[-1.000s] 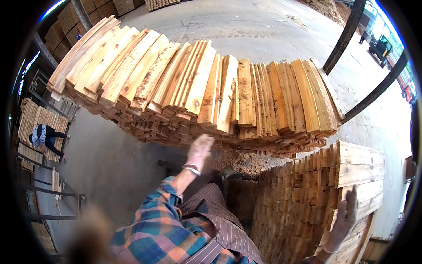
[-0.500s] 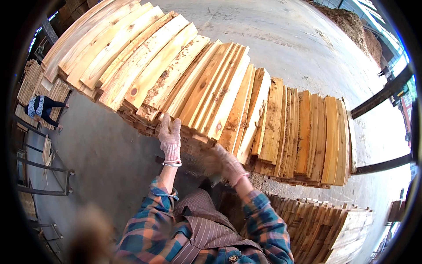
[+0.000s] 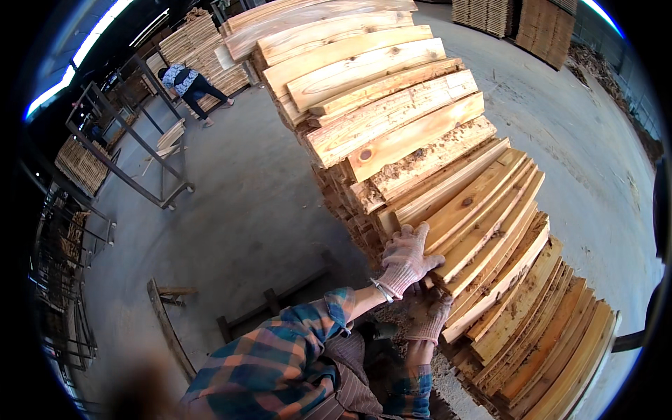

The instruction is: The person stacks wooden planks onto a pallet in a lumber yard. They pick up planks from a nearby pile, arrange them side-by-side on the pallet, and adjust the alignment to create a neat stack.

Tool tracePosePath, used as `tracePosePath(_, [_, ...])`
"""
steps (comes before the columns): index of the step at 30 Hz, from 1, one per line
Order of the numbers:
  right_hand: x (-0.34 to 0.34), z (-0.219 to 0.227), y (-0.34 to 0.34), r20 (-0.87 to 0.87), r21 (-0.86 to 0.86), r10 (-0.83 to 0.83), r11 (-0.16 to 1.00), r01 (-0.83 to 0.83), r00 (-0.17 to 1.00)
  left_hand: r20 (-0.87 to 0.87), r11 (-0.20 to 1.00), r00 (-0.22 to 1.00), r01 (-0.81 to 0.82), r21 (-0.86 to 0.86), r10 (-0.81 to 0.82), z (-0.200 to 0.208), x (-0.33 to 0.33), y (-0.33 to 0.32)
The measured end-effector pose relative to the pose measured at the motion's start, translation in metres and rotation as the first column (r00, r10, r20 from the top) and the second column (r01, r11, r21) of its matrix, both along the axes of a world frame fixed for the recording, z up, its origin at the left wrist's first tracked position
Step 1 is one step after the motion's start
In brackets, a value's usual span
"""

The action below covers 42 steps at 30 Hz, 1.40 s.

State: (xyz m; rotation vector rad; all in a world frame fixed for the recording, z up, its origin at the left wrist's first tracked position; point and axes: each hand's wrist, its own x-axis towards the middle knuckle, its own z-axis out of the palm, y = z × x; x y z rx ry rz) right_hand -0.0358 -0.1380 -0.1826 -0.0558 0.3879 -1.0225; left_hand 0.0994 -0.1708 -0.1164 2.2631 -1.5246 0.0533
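A long stack of rough wooden boards runs from the upper middle to the lower right. My left hand, in a pale pink knit glove, rests against the near ends of the boards, fingers and thumb spread apart. Just below it is my right hand, gloved alike, close under the ends of the top boards. Its fingertips are partly hidden, so I cannot tell whether they grip anything. Bark crumbs and sawdust lie on several boards.
Another person bends beside a wood stack at upper left. A wheeled metal frame stands left. On the floor before me lie a wooden piece and a low dark frame. More board stacks stand at upper right.
My view has turned left, and the stack now slants steeply to the lower right. My hands, apart before, are now close together at the board ends.
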Motion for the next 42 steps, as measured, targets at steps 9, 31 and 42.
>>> tracePosePath(9, [-0.149, 0.018, -0.010, -0.704, 0.188, 0.262, 0.965, -0.183, 0.660, -0.980, 0.960, -0.193, 0.265, -0.092, -0.040, -0.002, -0.045, 0.002])
tracePosePath(31, [-0.150, 0.028, -0.047, -0.787, -0.257, -0.210, 0.966, 0.002, 0.581, -0.973, 0.953, -0.188, 0.295, 0.072, 0.132, 0.013, -0.079, 0.001])
tracePosePath(42, [-0.179, -0.009, 0.048, -0.735, -0.257, -0.140, 0.963, -0.082, 0.664, -0.983, 0.971, -0.071, 0.187, 0.151, 0.167, 0.002, -0.075, 0.091])
